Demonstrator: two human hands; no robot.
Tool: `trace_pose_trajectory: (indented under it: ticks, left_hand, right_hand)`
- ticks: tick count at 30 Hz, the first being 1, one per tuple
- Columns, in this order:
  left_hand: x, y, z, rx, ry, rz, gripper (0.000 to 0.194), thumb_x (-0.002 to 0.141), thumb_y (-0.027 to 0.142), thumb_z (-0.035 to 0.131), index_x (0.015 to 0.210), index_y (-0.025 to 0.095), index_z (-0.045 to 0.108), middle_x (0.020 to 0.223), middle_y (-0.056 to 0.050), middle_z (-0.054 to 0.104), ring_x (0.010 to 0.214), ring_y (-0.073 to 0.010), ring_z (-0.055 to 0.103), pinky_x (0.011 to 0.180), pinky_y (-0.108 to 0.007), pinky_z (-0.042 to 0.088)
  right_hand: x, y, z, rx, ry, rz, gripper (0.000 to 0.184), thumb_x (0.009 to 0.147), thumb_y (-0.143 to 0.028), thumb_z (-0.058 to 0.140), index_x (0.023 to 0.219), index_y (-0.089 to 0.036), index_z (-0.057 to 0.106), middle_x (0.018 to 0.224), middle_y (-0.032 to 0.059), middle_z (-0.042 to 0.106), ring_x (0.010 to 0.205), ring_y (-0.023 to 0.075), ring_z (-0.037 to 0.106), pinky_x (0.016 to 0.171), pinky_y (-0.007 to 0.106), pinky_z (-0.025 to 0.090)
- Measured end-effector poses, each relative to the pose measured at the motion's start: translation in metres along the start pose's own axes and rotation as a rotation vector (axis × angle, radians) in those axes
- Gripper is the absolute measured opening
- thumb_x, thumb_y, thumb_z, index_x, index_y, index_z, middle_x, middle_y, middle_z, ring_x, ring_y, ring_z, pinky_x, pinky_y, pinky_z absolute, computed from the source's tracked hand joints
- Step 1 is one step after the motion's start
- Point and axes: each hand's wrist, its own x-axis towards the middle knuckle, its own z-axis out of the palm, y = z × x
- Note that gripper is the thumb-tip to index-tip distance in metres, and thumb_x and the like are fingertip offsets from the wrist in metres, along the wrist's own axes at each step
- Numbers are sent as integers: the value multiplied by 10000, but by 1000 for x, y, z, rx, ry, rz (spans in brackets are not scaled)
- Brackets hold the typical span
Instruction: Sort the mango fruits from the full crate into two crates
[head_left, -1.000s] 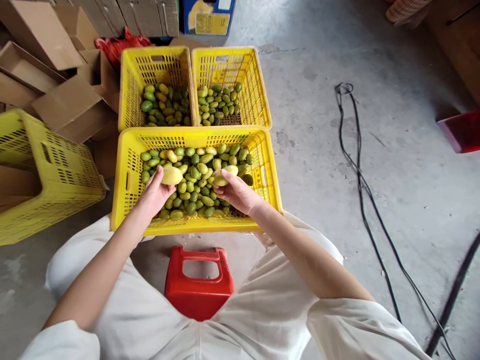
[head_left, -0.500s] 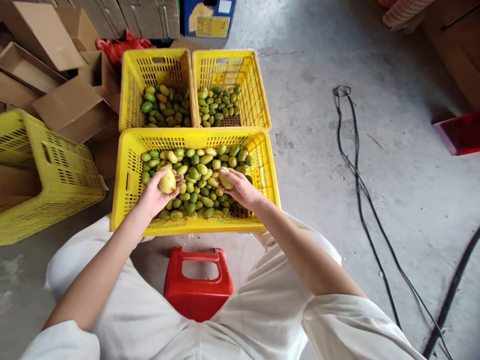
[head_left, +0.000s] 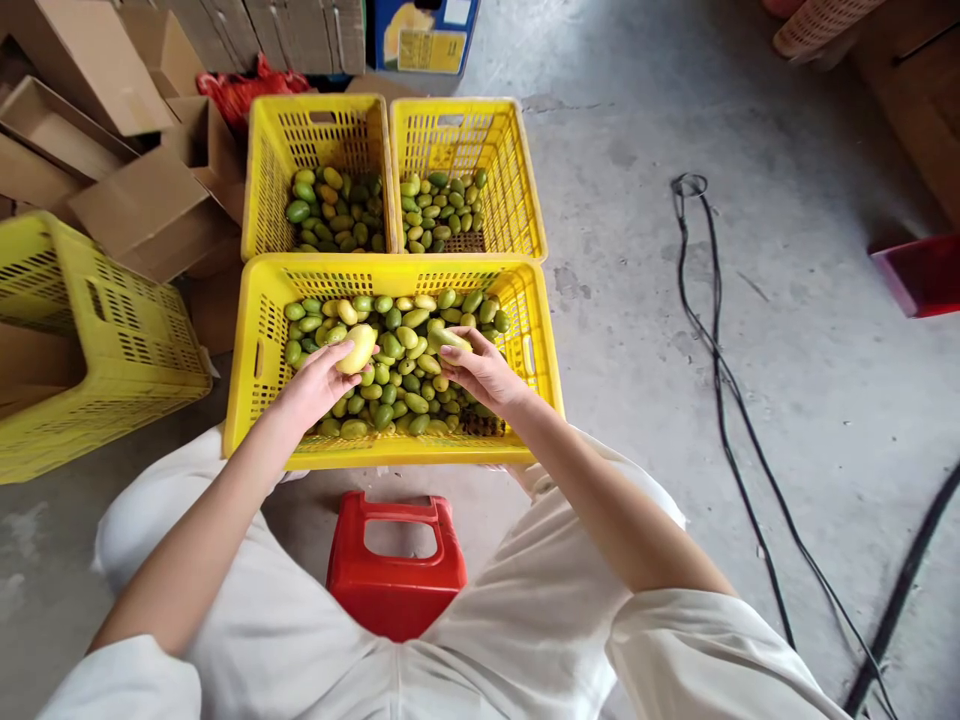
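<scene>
A pale yellow mango (head_left: 358, 349) rests in the curled fingers of my left hand (head_left: 319, 385), above the left part of the near yellow crate (head_left: 394, 460). My right hand (head_left: 484, 372) grips a greener mango (head_left: 451, 341) between thumb and fingers, a short way to the right. Beneath both hands, loose green and yellow mangoes (head_left: 390, 395) cover most of the near crate's bottom, with some of its grid bare at lower right. The two held fruits are apart from each other, and the fingers partly cover them.
Behind stand two more yellow crates (head_left: 259, 180) (head_left: 532, 200), each holding mangoes. An upright yellow crate (head_left: 142, 350) and cardboard boxes (head_left: 142, 210) are at left. A red plastic stool (head_left: 397, 590) sits between my legs. Black cables (head_left: 716, 350) lie on the floor at right.
My left hand has moved slightly right and up, and its mango is turned to a tilted position. The right hand's mango has been turned, showing more of its length.
</scene>
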Motion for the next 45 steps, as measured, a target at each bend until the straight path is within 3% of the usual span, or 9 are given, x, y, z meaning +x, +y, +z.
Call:
trace_pose_trajectory:
  ticks: [4, 8, 12, 16, 22, 27, 32, 40, 45]
  left_hand:
    - [5, -3, -4, -39, 25, 42, 270, 899, 229, 941, 1092, 159, 766, 956, -86, 835, 698, -117, 718, 586, -177, 546]
    - [6, 3, -2, -73, 88, 27, 325, 945, 401, 952, 981, 153, 745, 789, -33, 748, 549, -68, 585, 508, -164, 469]
    - [1, 12, 3, -105, 131, 5, 492, 1018, 612, 816, 845, 164, 708, 630, 17, 601, 463, -69, 476, 427, -184, 375]
    - [-2, 13, 3, -157, 120, 10, 501, 1079, 599, 667, 824, 170, 705, 650, -25, 620, 531, -118, 580, 492, -216, 486]
    - [-1, 5, -1, -85, 62, 30, 236, 931, 408, 819, 944, 201, 705, 967, -108, 822, 875, -248, 813, 748, -322, 676]
    - [1, 3, -4, -26, -25, 33, 246, 858, 333, 862, 997, 222, 692, 902, -44, 778, 781, -204, 768, 714, -306, 653]
    - [0, 6, -5, -13, -72, -34, 295, 944, 387, 688, 1134, 174, 761, 976, -121, 809, 885, -278, 803, 776, -384, 686]
    - [2, -4, -7, 55, -98, 47, 290, 909, 408, 911, 1059, 191, 791, 955, -84, 805, 823, -184, 744, 758, -276, 648]
    - [3, -6, -11, 53, -57, 110, 425, 719, 353, 1049, 848, 201, 674, 876, -34, 749, 860, -178, 747, 839, -306, 674]
  right_hand:
    - [3, 3, -1, -4, -17, -7, 596, 560, -409, 1124, 1013, -251, 770, 921, -18, 731, 838, 140, 641, 788, 282, 624]
    - [5, 6, -1, 74, -49, -10, 591, 613, -520, 1119, 906, -253, 680, 961, 21, 766, 1007, 223, 744, 994, 442, 699]
    - [4, 4, 0, 82, -30, -14, 530, 644, -467, 1061, 893, -250, 647, 1001, 62, 793, 961, 253, 779, 806, 395, 713]
    - [2, 3, 3, 61, 63, -79, 605, 607, -492, 1065, 918, -264, 599, 923, 33, 766, 711, 150, 641, 495, 234, 466]
    - [0, -2, 1, -10, 15, -71, 748, 653, -748, 1048, 927, -291, 524, 741, -39, 605, 557, 97, 413, 444, 232, 228]
    - [0, -5, 0, 3, -31, -34, 602, 758, -723, 963, 1067, -285, 689, 791, -10, 649, 644, 156, 551, 500, 275, 419]
    - [-2, -5, 4, 32, -28, -73, 482, 790, -558, 931, 1095, -309, 653, 887, 4, 756, 854, 219, 713, 696, 319, 626]
    - [-4, -8, 8, 46, -115, -16, 491, 705, -456, 931, 1019, -293, 591, 1116, 39, 815, 879, 224, 746, 684, 316, 571]
    - [-6, -6, 10, 79, -19, -7, 576, 664, -544, 1015, 1027, -278, 656, 903, -40, 672, 731, 150, 618, 636, 288, 509]
